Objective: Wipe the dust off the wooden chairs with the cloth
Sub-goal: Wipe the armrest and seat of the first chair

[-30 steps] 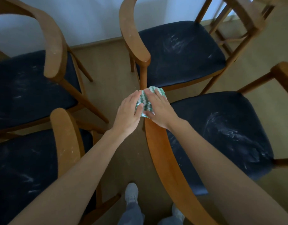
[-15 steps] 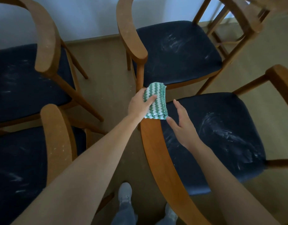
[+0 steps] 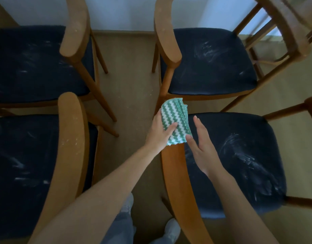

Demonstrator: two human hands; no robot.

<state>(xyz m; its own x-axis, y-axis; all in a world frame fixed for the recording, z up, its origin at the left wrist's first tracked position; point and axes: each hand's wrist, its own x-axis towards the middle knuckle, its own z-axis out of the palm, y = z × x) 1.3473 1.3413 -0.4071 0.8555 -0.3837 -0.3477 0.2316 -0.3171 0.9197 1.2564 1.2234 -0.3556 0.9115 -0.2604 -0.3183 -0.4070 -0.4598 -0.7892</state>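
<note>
The left hand (image 3: 160,132) clamps the soft, light folded cloth (image 3: 174,118) over the end of the chair rail (image 3: 176,173), probably best held bunched under the palm; the right hand (image 3: 202,148) hovers just beside it, fingers straight.

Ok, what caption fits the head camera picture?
Left hand holds striped cloth on a chair's wooden backrest; right hand open beside it.

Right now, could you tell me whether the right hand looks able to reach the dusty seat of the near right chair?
Probably yes: the right hand is open right over that seat, with nothing between them. The cloth, though, is gripped by the left hand on the backrest.
</note>
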